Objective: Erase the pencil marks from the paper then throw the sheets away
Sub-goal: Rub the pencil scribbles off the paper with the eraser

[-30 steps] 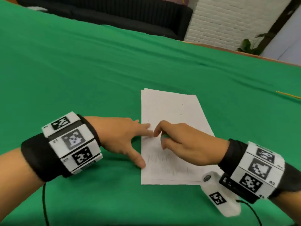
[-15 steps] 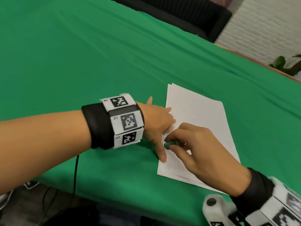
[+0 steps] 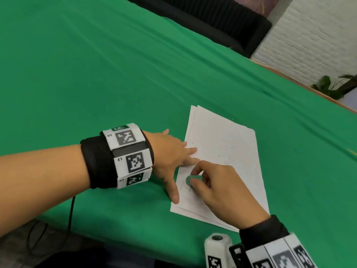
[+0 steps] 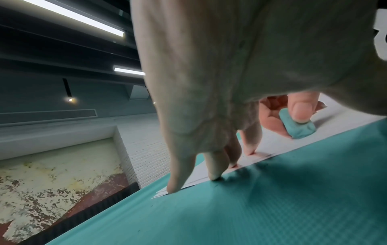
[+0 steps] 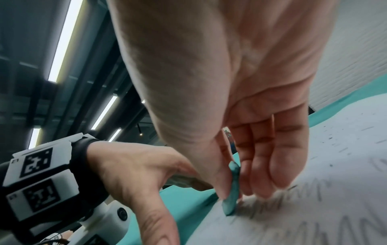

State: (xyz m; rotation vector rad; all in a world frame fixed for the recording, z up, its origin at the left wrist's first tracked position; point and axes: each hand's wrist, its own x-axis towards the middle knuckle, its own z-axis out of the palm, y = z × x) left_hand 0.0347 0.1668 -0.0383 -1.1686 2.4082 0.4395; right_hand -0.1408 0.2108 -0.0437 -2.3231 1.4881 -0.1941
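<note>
**Several pencil lines left to rub out**

Green table (image 3: 96,74) carries the stack of sheets (image 3: 228,151) near its front edge. The left hand (image 3: 170,157) lies flat with straight fingers, pinning the paper's left margin. The right hand (image 3: 218,188) pinches a small green eraser (image 3: 193,179) against the scribbles (image 5: 314,220). Erasing looks only partly done; none of the sheets is discarded yet.

table (image 3: 96,74): green cloth | sheets (image 3: 231,151): stacked, near front edge | pencil (image 3: 352,153): far right
</note>
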